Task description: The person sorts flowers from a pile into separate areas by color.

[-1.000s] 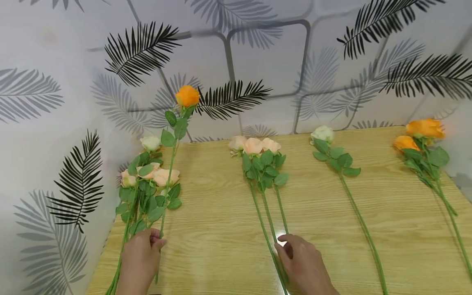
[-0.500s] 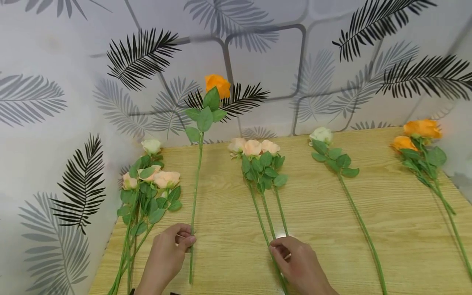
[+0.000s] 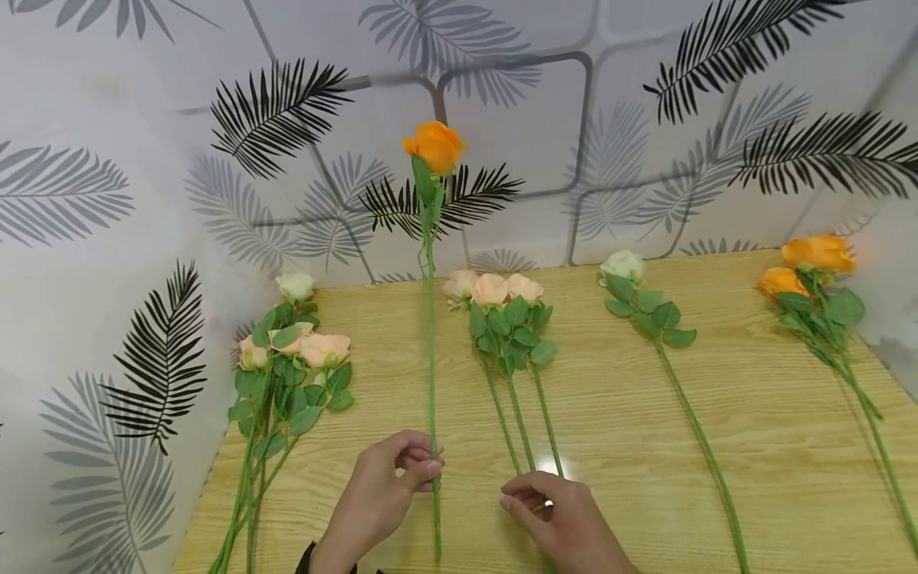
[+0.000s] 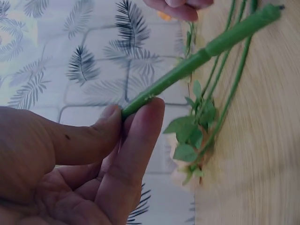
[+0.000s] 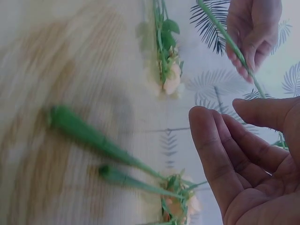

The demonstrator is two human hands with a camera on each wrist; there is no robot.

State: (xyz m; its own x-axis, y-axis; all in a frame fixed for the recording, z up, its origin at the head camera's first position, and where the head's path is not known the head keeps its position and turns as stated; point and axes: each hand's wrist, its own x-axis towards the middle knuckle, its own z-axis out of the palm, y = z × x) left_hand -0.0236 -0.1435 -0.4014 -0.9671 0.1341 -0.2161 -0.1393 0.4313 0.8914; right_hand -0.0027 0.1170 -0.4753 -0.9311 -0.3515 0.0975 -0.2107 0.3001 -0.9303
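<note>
In the head view my left hand (image 3: 383, 490) pinches the green stem of an orange rose (image 3: 435, 147) low down, between thumb and fingers. The rose stands nearly upright, its bloom high against the patterned backdrop. The left wrist view shows the stem's cut end (image 4: 243, 27) poking out past the thumb and fingertips. My right hand (image 3: 566, 518) hovers over the lower stems of several peach roses (image 3: 491, 291) lying on the table. A gap shows between its thumb and fingers (image 5: 211, 140) in the right wrist view, with nothing held there.
A bunch of peach and white roses (image 3: 290, 343) lies at the left of the wooden table (image 3: 602, 383). Right of centre is one white rose (image 3: 624, 267). Orange roses (image 3: 817, 255) lie at the far right. A leaf-patterned backdrop (image 3: 516, 119) rises behind.
My left hand has carried the orange rose rightward from the left bunch toward the middle, bringing it more upright. My right hand has shifted slightly left and down over the peach rose stems.
</note>
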